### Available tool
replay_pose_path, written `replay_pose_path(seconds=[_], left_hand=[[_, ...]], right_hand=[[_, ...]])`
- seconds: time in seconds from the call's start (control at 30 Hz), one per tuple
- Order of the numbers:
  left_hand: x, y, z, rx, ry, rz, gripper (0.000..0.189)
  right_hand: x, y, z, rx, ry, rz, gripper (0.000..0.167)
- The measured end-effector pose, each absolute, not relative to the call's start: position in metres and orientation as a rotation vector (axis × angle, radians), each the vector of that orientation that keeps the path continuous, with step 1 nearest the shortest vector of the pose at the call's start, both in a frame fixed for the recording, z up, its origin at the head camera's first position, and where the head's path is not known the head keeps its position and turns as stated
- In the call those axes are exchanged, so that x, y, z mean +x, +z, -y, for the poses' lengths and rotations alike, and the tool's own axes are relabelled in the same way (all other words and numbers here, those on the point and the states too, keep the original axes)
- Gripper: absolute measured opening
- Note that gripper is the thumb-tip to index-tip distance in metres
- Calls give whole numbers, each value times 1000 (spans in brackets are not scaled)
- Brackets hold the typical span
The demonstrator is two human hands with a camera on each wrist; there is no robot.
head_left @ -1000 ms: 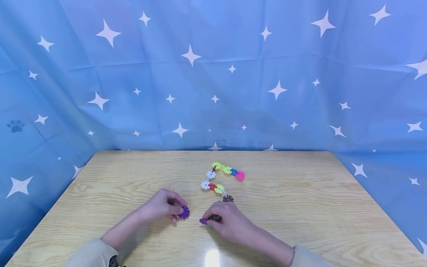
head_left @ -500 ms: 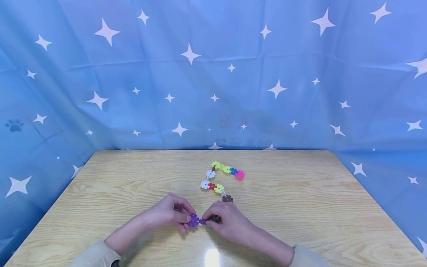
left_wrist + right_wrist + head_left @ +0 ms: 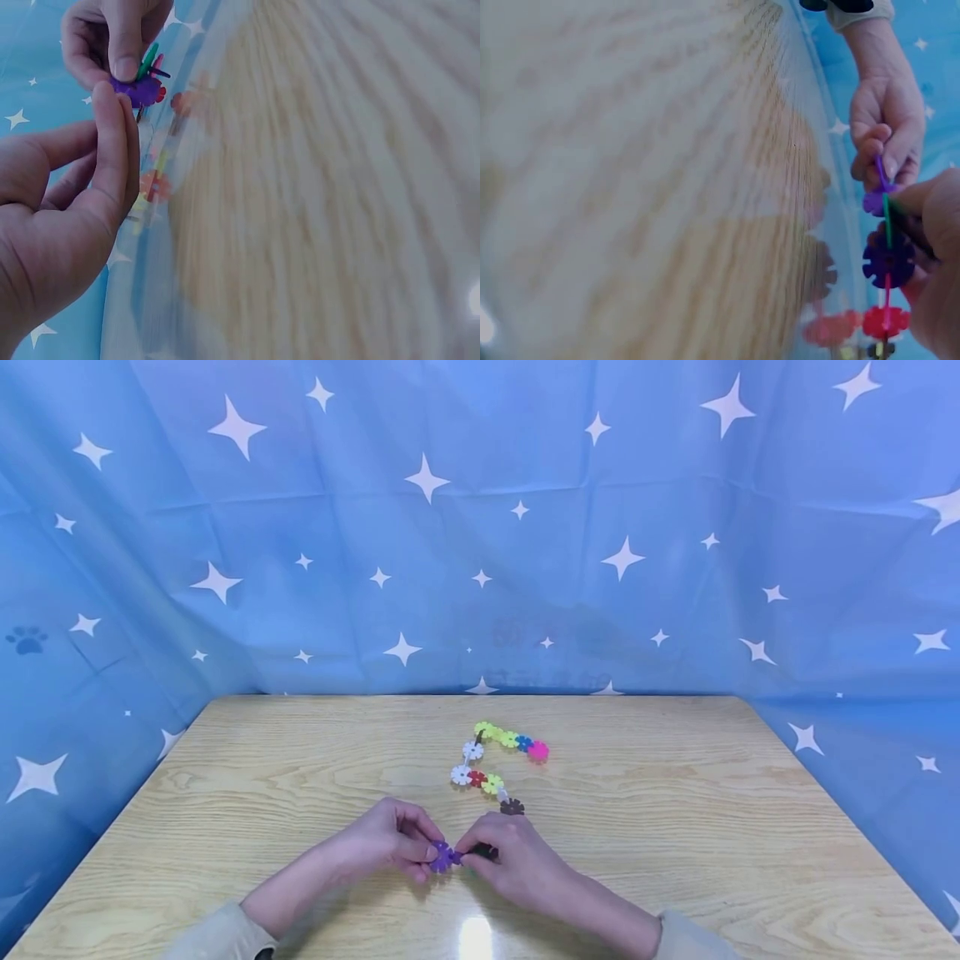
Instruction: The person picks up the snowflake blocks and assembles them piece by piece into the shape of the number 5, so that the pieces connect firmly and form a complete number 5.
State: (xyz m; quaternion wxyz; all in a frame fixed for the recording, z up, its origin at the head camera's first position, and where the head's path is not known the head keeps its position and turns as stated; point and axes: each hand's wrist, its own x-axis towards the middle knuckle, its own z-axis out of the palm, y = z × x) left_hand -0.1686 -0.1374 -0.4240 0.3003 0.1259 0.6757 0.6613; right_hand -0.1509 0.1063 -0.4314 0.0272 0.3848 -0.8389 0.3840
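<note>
My left hand (image 3: 401, 841) pinches a purple notched snowflake disc (image 3: 441, 857) between thumb and fingers. Its edge meets a second purple disc (image 3: 876, 201), which my right hand (image 3: 521, 864) grips with thumb and forefinger. That second disc is at the near end of a linked chain. Beyond it in the right wrist view come a green disc (image 3: 887, 225) seen edge-on, a dark purple disc (image 3: 889, 262) and a red disc (image 3: 885, 321). Part of the chain is hidden under my right hand. In the left wrist view, both hands' fingertips come together at purple plastic (image 3: 141, 93).
From my right hand the chain runs back over the wooden table (image 3: 675, 793) through a brown disc (image 3: 512, 807), a yellow disc (image 3: 492, 784), a red one and white ones (image 3: 461, 775). It bends right to a pink disc (image 3: 537, 751). A blue star-patterned curtain (image 3: 480, 527) surrounds the table.
My left hand has moved right and nearer to me, bringing its purple disc from apart to edge against the chain's purple end disc. My right hand has stayed nearly in place.
</note>
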Motion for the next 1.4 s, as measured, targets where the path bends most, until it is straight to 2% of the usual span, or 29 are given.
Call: replay_pose_path(seconds=[0.37, 1.4], left_hand=[[-169, -422, 134, 210, 1800, -1725, 17], [-166, -429, 135, 258, 1826, -1622, 16]], right_hand=[[-151, -434, -103, 1201, 1217, 2529, 14], [-151, -436, -102, 1305, 1256, 2481, 13]])
